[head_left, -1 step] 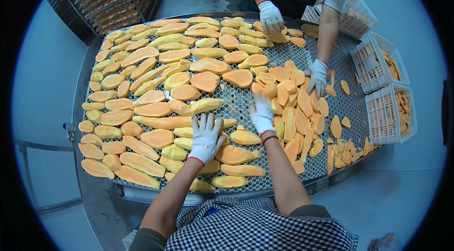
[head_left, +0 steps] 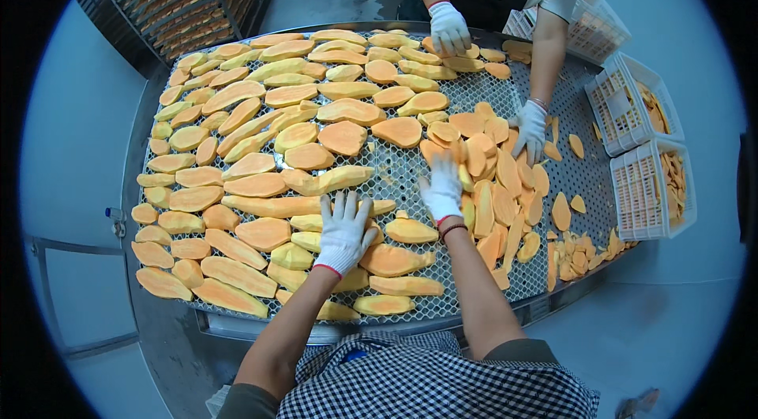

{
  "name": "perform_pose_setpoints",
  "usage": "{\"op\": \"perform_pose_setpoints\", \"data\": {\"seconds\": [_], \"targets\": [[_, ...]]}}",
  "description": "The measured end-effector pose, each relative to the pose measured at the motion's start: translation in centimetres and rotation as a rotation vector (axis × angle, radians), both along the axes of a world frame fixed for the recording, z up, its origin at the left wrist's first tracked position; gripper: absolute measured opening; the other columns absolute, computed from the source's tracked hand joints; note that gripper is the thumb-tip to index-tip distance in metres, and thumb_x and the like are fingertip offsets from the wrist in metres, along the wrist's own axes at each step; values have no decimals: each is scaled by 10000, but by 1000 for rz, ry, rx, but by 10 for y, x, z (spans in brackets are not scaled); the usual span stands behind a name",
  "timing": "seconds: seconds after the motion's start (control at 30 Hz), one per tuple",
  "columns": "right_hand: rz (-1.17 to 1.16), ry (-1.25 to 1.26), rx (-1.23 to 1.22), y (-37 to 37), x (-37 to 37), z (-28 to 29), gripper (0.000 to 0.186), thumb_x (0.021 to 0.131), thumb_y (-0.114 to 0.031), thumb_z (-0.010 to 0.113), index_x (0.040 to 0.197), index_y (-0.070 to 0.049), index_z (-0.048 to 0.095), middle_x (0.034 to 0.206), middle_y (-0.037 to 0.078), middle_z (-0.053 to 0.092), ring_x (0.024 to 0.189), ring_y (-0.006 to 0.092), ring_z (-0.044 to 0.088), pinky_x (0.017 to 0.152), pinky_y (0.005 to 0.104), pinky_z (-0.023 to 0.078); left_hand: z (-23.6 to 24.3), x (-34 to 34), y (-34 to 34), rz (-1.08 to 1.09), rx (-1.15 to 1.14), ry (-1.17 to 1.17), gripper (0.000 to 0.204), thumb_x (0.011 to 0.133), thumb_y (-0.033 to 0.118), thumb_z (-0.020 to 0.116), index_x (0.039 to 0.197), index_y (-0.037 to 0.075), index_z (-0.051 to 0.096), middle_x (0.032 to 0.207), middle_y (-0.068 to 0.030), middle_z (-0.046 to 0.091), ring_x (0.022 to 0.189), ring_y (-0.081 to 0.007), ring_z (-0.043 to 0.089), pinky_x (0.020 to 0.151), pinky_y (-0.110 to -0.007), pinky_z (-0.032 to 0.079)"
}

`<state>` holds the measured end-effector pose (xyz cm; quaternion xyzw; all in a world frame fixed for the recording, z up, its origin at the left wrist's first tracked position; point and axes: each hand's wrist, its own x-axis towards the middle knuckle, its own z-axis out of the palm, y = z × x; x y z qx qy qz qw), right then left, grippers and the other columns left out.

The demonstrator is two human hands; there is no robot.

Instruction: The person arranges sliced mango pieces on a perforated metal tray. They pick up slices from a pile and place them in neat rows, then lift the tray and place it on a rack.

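Note:
My gloved left hand lies open, fingers spread over orange-yellow peeled root slices arranged on a white mesh sheet. My right hand, also gloved, touches the left edge of a loose heap of slices; its fingertips are smeared by motion, so whether they grip one is unclear. Rows of slices cover the sheet's left and back. Smaller pieces lie on the perforated metal table at the right.
Opposite me, a co-worker in a dark apron has one gloved hand on back slices and the other at the heap. White crates with pieces flank the right edge. A rack of loaded trays stands back left.
My right hand has shifted very slightly at the edge of the heap, its fingertips still blurred. My left hand and the rows of slices look the same.

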<state>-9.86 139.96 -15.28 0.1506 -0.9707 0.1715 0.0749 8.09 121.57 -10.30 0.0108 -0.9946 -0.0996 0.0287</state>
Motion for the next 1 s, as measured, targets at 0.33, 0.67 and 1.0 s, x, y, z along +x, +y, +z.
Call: {"op": "perform_pose_setpoints", "data": {"seconds": [0.33,0.67,1.0], "targets": [[169,-312,96,9,-23,44,669,746,-259,820,1347,-165,543,1346,105,566,1223,335,526,1065,463,403,9,0,0,12,24,-43,597,932,424,594,1407,89,456,1425,-201,436,1381,-404,342,1166,-630,148],[690,-223,-233,-31,21,20,524,814,-205,722,1309,-106,580,1352,143,580,1278,350,508,1121,454,372,4,-2,0,23,69,43,741,871,409,670,1457,45,399,1462,-251,370,1397,-412,304,1183,-606,120],[20,-123,90,27,-59,28,789,794,-550,718,1432,-154,478,1461,155,464,1328,363,415,1105,491,332,-3,-24,14,0,5,-13,743,917,462,623,1498,68,379,1554,-250,305,1428,-462,267,1177,-639,117]]}}
